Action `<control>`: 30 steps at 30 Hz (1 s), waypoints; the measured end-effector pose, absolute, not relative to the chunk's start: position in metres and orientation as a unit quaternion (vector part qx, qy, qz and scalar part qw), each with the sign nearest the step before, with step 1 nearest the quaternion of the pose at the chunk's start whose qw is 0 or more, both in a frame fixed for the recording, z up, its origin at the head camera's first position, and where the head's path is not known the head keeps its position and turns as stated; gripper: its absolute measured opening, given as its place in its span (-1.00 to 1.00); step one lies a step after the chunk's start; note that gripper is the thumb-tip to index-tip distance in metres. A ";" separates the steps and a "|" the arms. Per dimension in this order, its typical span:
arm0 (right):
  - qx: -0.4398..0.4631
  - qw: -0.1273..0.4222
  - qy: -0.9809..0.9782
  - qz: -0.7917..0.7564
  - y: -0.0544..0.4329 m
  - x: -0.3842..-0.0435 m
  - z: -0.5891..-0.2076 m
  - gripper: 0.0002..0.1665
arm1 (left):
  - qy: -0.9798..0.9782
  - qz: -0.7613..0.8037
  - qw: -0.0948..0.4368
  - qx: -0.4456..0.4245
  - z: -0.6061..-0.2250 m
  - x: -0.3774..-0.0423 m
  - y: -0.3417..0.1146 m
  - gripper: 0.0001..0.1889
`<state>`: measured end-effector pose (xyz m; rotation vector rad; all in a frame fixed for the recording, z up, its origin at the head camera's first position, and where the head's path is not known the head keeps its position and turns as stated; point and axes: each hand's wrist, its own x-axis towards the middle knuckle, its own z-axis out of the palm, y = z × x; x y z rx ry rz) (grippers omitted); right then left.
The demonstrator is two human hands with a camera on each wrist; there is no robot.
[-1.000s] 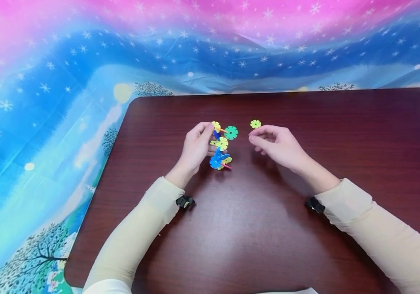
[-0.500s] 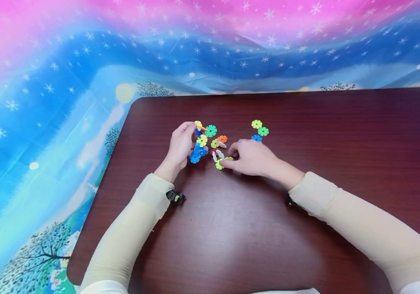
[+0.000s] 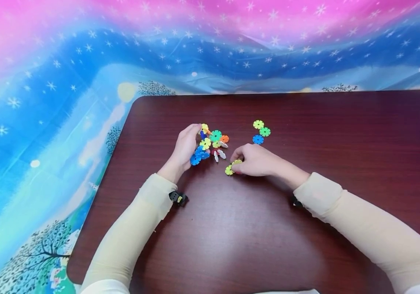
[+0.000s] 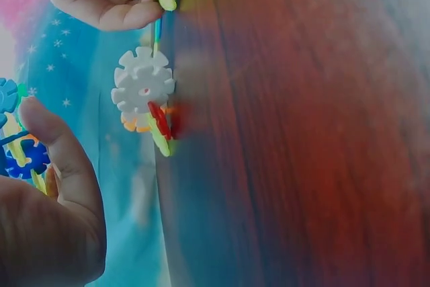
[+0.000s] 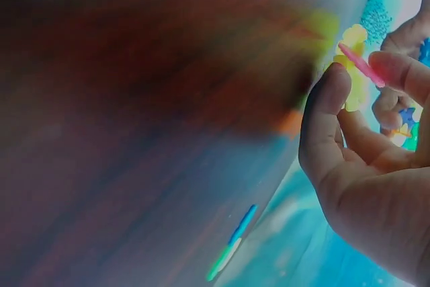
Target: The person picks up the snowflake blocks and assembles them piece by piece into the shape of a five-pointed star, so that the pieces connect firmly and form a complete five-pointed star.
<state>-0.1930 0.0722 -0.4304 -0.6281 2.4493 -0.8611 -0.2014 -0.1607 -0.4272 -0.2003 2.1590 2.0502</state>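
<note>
Table (image 3: 213, 245), dark reddish brown, wood-grained, rounded at the corners, glare on its near half. Nearest: one pale object (image 3: 294, 292), mostly cut off at the bottom of the head view. Two cream sleeves (image 3: 129, 232), cuffs turned back; one black wrist camera (image 3: 178, 198) at the left cuff, another largely hidden under the right. Right hand (image 3: 255, 160), low over the table: thumb and fingertips pinch a small piece (image 3: 229, 170) of joined notched discs, yellow-green with one pink disc (image 5: 361, 64), the latter edge-on in the right wrist view. Left hand (image 3: 185, 148), apart from it: thumb and fingers grip a larger cluster (image 3: 204, 143) of notched discs, blue, dark blue, yellow, orange and green; its lower fingers are partly hidden behind the cluster. Between the hands, just beside and partly behind this cluster: a group (image 3: 222, 154) on the table, orange, yellow-green and red, with white discs tilted up. Farther off, flat and close together: one blue disc (image 3: 256, 140), one green disc (image 3: 265, 132), one yellow-green disc (image 3: 258, 124). Beyond the table: hanging cloth (image 3: 232, 53), pink over blue, printed with white snowflakes and dark trees.
</note>
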 end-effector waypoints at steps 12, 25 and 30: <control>-0.184 0.325 0.832 -0.410 0.095 -0.195 -0.431 -0.69 | 0.710 0.692 0.129 -0.017 -0.425 -0.195 -0.149 -0.56; -0.178 0.367 0.779 -0.476 0.104 -0.196 -0.427 -0.53 | 0.697 0.700 0.154 -0.017 -0.429 -0.193 -0.140 -0.54; -0.161 0.339 0.786 -0.492 0.108 -0.197 -0.427 -0.61 | 0.689 0.706 0.161 -0.007 -0.430 -0.192 -0.139 -0.42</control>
